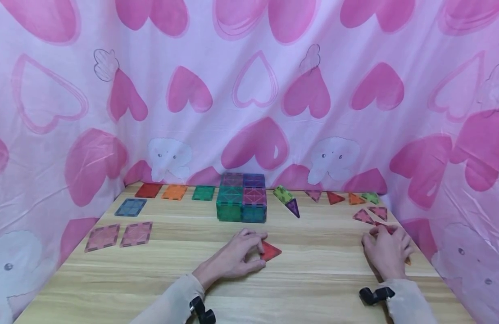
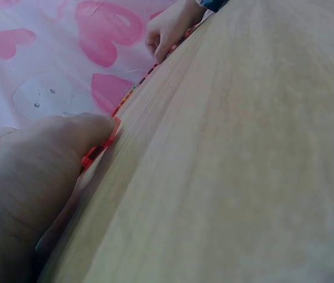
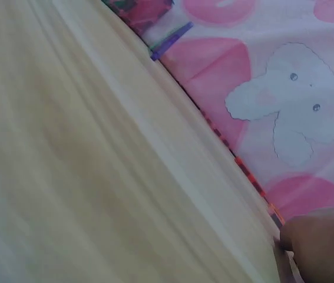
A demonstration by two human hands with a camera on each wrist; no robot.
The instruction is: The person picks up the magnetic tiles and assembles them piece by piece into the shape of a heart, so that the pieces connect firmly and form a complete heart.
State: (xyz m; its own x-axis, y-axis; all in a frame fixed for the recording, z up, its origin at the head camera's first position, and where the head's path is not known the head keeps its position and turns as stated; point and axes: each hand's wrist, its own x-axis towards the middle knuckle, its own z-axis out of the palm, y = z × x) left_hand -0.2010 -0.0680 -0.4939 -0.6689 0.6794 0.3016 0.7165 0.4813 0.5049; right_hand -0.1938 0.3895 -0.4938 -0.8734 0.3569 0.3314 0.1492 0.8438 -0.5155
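Note:
My left hand (image 1: pixel 237 254) rests on the table and pinches a red triangular magnetic tile (image 1: pixel 271 251) between thumb and fingers; the tile's tip points right. In the left wrist view, its thumb (image 2: pixel 90 131) lies along the red edge. Over at the right, my right hand (image 1: pixel 388 252) has its curled fingertips on a red tile (image 1: pixel 384 226), most of which the hand hides. An orange tile (image 1: pixel 408 261) peeks out beside that hand. Close beyond it lie two pink triangles (image 1: pixel 363 216). A box of joined green, blue and pink square tiles (image 1: pixel 241 198) stands ahead of my left hand.
Square tiles in red (image 1: pixel 148 190), orange (image 1: pixel 174 192), green (image 1: pixel 203 193), blue (image 1: pixel 130 207) and pink (image 1: pixel 136 234) lie at the left. Right of the box are a lime-and-purple piece (image 1: pixel 287 201) and several triangles (image 1: pixel 335 197). A heart-patterned curtain (image 1: pixel 249 90) borders the table.

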